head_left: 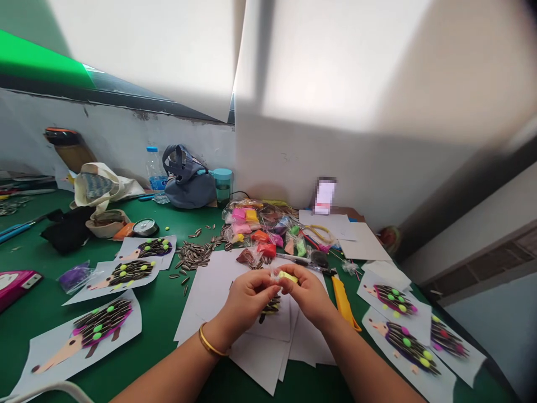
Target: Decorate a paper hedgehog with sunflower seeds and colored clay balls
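A small yellow clay piece in clear wrapping is pinched between both hands above the white sheets. My left hand, with a gold bangle at the wrist, has its fingertips closed on the wrapping's left end. My right hand closes round the yellow piece from the right. Beneath them, partly hidden by the hands, a seed-covered figure lies on white paper. Sunflower seeds are heaped left of the paper. Colourful clay packets are piled behind the hands.
Hedgehog pictures made with seeds lie at the left and right. A yellow cutter is right of my right hand. Toward the wall stand a bottle, a blue bag, a teal-lidded jar and a phone.
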A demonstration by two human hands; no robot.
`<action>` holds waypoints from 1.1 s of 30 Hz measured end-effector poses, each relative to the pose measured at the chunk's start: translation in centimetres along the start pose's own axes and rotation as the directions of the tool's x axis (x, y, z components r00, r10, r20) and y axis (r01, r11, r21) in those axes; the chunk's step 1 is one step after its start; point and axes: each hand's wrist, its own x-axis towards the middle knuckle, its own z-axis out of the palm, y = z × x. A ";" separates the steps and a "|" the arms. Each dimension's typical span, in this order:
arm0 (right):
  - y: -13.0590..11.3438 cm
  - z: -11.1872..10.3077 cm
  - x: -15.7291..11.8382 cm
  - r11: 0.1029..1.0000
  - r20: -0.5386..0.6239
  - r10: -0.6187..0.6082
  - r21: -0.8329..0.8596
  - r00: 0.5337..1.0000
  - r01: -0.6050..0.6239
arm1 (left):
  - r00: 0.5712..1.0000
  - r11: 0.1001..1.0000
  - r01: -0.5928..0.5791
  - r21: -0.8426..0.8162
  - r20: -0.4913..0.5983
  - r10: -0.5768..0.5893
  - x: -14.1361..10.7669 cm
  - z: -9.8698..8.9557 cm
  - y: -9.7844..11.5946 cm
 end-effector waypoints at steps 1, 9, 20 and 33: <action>0.0 0.1 0.0 1.000 -0.024 0.013 -0.014 1.000 -0.013 | 0.999 0.998 -0.034 0.057 0.004 0.034 -0.1 0.1 0.0; -0.2 -0.4 0.1 0.999 -0.041 0.006 -0.050 0.999 -0.008 | 0.989 0.971 -0.083 0.224 -0.098 0.107 -0.2 -0.2 -0.4; 0.0 -0.7 -0.1 0.978 -0.100 -0.083 -0.201 0.992 0.062 | 0.960 0.961 0.200 -0.189 -0.158 -0.230 0.5 -0.6 -0.6; -0.1 -0.8 0.0 0.904 -0.104 -0.284 -0.360 0.953 0.230 | 0.898 0.877 0.365 -0.312 -0.133 -0.420 0.7 -0.5 1.2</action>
